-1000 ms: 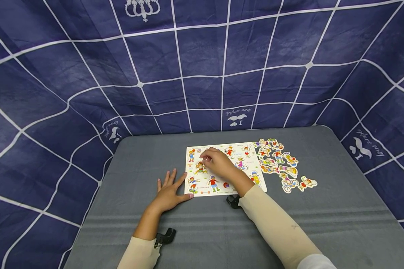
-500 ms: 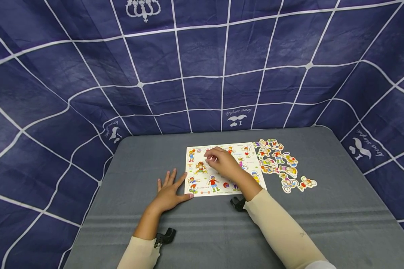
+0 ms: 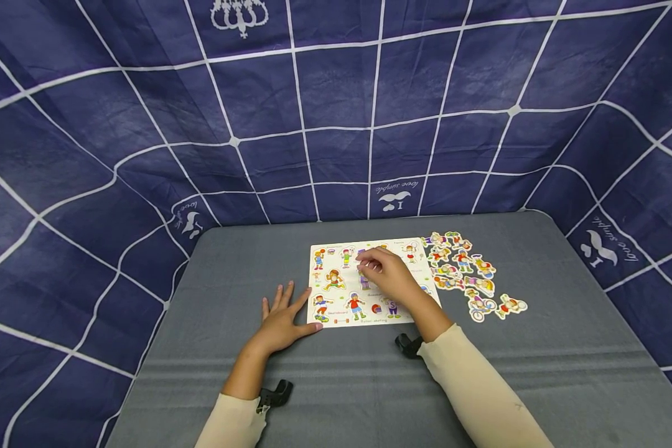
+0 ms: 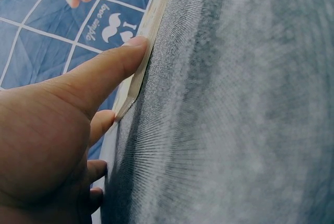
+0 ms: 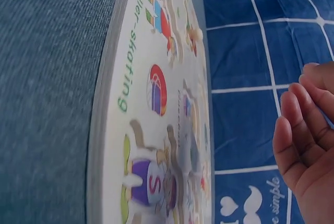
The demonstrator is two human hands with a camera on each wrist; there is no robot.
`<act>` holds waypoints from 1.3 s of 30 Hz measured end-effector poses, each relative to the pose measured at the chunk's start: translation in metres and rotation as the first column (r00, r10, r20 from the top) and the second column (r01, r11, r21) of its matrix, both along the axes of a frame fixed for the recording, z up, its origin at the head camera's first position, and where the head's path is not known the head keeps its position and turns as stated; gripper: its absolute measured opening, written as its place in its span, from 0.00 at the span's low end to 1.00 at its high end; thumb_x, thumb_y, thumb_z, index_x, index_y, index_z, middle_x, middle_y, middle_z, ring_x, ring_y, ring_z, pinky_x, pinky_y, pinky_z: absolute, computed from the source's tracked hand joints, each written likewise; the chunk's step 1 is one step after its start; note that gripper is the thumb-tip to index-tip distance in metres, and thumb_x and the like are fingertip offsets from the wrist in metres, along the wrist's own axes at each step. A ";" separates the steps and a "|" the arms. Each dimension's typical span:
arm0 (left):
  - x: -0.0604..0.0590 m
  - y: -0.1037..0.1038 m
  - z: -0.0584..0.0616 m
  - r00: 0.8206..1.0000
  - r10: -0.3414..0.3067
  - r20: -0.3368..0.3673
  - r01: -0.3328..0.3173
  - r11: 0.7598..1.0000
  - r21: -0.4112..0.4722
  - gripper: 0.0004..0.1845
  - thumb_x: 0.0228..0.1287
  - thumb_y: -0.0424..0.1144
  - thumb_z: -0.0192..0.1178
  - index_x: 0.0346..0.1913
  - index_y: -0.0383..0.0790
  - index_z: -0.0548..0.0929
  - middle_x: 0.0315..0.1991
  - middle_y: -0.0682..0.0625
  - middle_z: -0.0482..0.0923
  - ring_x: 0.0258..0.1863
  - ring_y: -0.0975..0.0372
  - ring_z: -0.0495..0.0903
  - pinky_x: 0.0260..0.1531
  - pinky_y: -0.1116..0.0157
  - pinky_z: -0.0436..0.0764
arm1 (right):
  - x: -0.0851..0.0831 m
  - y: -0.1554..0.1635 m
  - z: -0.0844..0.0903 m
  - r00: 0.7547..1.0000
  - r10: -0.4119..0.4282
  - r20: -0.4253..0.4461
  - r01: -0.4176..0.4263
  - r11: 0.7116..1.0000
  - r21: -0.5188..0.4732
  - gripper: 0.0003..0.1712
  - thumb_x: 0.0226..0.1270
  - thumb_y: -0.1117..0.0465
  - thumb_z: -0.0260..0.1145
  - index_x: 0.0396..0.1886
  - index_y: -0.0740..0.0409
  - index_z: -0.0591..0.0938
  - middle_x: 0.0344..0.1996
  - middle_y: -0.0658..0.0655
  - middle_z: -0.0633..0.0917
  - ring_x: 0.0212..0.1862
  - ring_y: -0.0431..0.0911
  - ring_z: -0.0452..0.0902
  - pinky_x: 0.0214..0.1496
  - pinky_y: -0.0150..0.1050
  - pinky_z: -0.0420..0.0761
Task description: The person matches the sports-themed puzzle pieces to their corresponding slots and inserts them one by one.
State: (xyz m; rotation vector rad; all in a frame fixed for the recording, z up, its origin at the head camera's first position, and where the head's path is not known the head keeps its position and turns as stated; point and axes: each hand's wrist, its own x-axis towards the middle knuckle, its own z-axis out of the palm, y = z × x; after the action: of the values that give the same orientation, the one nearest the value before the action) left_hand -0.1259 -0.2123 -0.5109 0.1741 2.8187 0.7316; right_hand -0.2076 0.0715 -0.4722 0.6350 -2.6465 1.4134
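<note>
The right hand (image 3: 389, 272), fingers half bent, nothing visible inside, hangs above the white rectangular figure board (image 3: 353, 284); the spread left hand (image 3: 280, 323) touches its edge; work seems between pick-ups, next calls for pinching colourful flat cut-outs (image 3: 463, 261) at right

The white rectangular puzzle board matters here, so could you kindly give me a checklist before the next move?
1. White rectangular board printed with cartoon figures flat on the grey fabric-covered table: ok.
2. Left hand touching the board's left edge: ok.
3. Right hand raised apart from the board: ok.
4. Right fingers free: ok, loosely curled with no piece visible between them.
5. Board's face fully visible in the head view: not ok, right hand and forearm cover part.
6. Flat, multicoloured cut-out pieces beside the board without overlap: cannot tell, they lie crowded together.
</note>
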 end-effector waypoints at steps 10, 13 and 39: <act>0.001 -0.001 0.001 1.000 -0.001 -0.002 0.001 1.000 0.012 0.50 0.57 0.67 0.68 0.80 0.58 0.60 0.84 0.41 0.39 0.82 0.42 0.32 0.74 0.32 0.29 | 0.008 0.021 0.003 0.997 -0.063 0.045 0.066 0.996 -0.061 0.11 0.72 0.57 0.68 0.49 0.54 0.87 0.38 0.51 0.85 0.40 0.42 0.78 0.42 0.30 0.78; 0.001 -0.001 0.000 1.000 -0.005 -0.017 0.005 1.000 0.019 0.50 0.57 0.67 0.68 0.80 0.56 0.60 0.83 0.40 0.40 0.82 0.41 0.33 0.74 0.32 0.29 | 0.010 0.028 0.004 0.995 -0.093 0.032 0.095 0.994 -0.063 0.10 0.71 0.58 0.68 0.48 0.53 0.87 0.38 0.51 0.85 0.39 0.41 0.78 0.42 0.29 0.78; 0.000 -0.001 -0.002 1.000 -0.009 -0.014 0.010 1.000 0.018 0.50 0.57 0.67 0.67 0.80 0.57 0.60 0.83 0.40 0.39 0.82 0.41 0.33 0.73 0.31 0.29 | 0.017 0.085 0.006 0.978 -0.207 -0.004 0.206 0.976 -0.070 0.12 0.73 0.57 0.67 0.50 0.57 0.86 0.41 0.57 0.87 0.40 0.38 0.78 0.43 0.22 0.76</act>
State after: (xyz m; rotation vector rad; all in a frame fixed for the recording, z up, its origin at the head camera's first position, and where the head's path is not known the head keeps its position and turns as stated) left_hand -0.1255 -0.2133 -0.5125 0.1963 2.8230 0.7565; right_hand -0.1905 0.1561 -0.4664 0.3476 -2.5539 1.4292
